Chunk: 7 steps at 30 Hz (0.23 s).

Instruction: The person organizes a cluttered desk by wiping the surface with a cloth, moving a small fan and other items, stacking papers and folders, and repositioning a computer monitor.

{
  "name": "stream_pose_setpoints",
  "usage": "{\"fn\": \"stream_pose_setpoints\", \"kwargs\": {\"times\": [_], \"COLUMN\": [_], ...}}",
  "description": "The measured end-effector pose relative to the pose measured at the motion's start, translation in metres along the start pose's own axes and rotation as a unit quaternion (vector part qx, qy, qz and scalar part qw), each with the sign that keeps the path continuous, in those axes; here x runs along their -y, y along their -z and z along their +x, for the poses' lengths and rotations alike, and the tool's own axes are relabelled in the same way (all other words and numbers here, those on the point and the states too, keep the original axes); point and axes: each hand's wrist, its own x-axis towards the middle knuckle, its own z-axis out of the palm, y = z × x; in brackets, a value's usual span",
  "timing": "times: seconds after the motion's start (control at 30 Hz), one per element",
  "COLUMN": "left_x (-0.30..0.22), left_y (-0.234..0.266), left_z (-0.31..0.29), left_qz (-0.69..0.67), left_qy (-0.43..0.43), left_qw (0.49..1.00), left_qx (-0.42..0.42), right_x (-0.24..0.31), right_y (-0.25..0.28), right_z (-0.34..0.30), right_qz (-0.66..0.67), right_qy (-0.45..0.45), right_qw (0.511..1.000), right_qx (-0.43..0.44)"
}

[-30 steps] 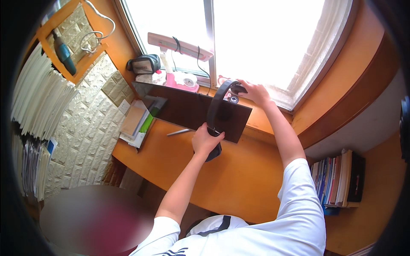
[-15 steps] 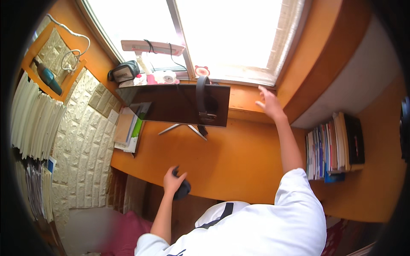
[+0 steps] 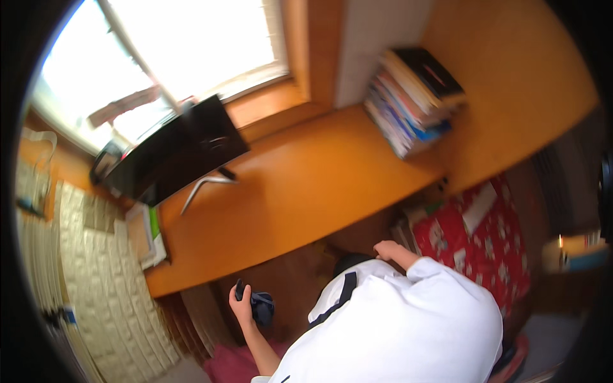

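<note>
1. Since the earlier frame both hands have come off the far side of the table point(image 3: 306, 185): the right hand point(image 3: 385, 248), which reached up toward the window, is now drawn back close to the body, and the view has swung so the monitor point(image 3: 175, 153) sits far left.
2. The left hand point(image 3: 242, 306) is below the near edge of the table, its fingers clamped on a dark cloth point(image 3: 262, 305) that bunches out to the right of the palm.
3. The cloth is off the table, over the brown floor point(image 3: 287, 281), just beside the person's white shirt point(image 3: 396, 325).
4. The right hand rests near the table's near edge, over the floor; whether its fingers are curled or spread cannot be told, and nothing shows in it.
5. The monitor stands on a pale forked foot point(image 3: 204, 188) on the far left of the table.
6. A stack of books point(image 3: 408, 102) lies on the far right of the table.
7. A red patterned fabric point(image 3: 476, 239) lies right of the right hand.
</note>
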Motion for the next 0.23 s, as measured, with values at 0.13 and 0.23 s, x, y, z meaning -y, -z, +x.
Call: {"fn": "stream_pose_setpoints", "kwargs": {"times": [0.13,0.23], "left_x": [-0.024,-0.040], "left_y": [-0.053,-0.087], "left_z": [-0.020,-0.044], "left_qz": [-0.019,-0.021], "left_qy": [-0.046,-0.035], "left_qw": [0.990,0.965], "left_qx": [0.134,0.258], "right_x": [-0.047,-0.072], "right_y": [-0.068,-0.104], "right_z": [-0.017,-0.029], "right_qz": [0.128,0.258], "right_qy": [-0.031,-0.086], "right_qw": [0.989,0.950], "right_qx": [-0.062,-0.154]}}
